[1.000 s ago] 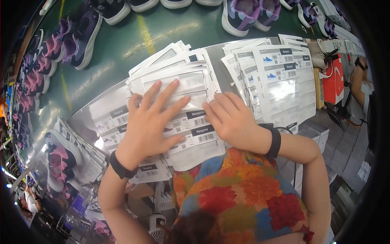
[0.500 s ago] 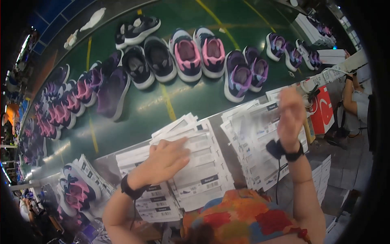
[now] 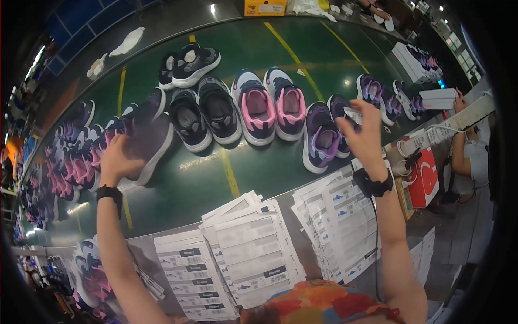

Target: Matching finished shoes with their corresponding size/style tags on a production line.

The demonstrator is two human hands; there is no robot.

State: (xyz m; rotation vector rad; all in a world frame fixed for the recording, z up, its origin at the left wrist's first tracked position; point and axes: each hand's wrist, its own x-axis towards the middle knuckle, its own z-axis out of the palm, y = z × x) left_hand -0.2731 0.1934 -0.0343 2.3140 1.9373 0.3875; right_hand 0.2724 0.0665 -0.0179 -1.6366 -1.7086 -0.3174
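Note:
My left hand is at the near edge of a dark purple shoe, thumb spread from the fingers; whether it touches the shoe I cannot tell. Over a purple pair of shoes, my right hand pinches a small white label between thumb and fingers. Left of that pair stand navy shoes with pink lining and a black pair. Stacks of printed white label sheets lie in front of me, with another stack to the right.
The green conveyor belt carries rows of pink and purple shoes on the left. At right are a white metal rail with a cable, a red box and another person's arm. A yellow box stands beyond the belt.
My left hand has left the label sheets and moved left and forward to the purple shoe. My right hand has moved slightly left, over the purple pair. The view has tilted upward.

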